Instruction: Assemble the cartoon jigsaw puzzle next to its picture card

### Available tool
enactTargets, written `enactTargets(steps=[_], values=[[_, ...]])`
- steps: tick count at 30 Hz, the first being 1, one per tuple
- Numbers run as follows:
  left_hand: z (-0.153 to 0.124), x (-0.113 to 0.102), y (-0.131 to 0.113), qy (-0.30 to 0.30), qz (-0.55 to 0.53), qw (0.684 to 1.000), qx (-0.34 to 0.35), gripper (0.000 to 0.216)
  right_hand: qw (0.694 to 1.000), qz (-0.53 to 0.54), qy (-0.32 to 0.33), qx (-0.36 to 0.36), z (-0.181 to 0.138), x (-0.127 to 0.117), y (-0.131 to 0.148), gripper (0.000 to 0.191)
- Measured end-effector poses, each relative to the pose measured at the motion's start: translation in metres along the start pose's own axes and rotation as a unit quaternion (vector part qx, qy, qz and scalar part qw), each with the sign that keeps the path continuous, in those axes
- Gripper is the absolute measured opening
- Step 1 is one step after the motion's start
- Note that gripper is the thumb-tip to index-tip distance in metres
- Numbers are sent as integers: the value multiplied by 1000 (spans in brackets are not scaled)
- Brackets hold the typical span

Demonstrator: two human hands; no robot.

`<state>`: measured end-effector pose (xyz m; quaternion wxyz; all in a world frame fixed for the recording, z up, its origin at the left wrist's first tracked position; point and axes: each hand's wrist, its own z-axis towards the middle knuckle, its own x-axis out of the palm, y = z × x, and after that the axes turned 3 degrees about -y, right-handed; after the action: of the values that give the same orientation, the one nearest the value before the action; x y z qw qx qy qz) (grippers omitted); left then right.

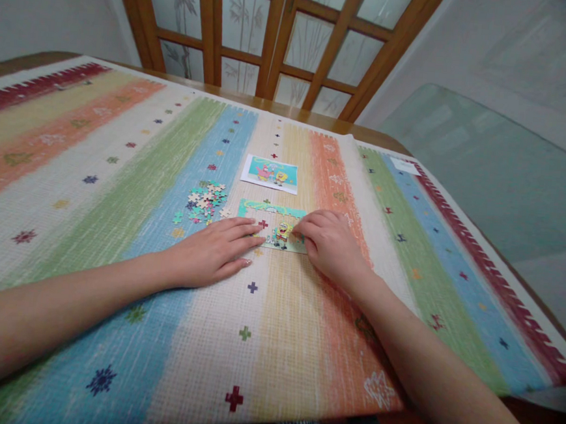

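A partly assembled jigsaw puzzle [281,233] lies in front of me, with a yellow cartoon figure and a teal border joined along its edges. My left hand [218,249] rests flat over its left side, fingers stretched out. At the puzzle's right side is my right hand [329,245], fingers bent together and pressed down by the yellow figure; whatever is under the fingertips is hidden. A heap of loose puzzle pieces [206,203] sits just beyond my left hand. Behind the puzzle lies a picture card [270,174] showing a pink and a yellow cartoon figure.
A striped tablecloth [233,352] covers the table. A small white paper [405,167] lies at the far right. Beyond the table's far edge stand wooden doors with glass panes [243,23]. A pale glass panel [486,176] leans by the right wall.
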<state>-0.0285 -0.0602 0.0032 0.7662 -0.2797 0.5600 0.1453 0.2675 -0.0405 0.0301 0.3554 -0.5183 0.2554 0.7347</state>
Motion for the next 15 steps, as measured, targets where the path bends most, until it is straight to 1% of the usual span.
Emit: enactTargets(steps=[9, 15], values=[[0, 0, 0, -8, 0, 1000, 5, 50, 1000, -18, -7, -20, 0, 1, 1, 27], [0, -1, 0, -15, 3, 1000, 8, 49, 999, 3, -52, 5, -1, 5, -3, 27]])
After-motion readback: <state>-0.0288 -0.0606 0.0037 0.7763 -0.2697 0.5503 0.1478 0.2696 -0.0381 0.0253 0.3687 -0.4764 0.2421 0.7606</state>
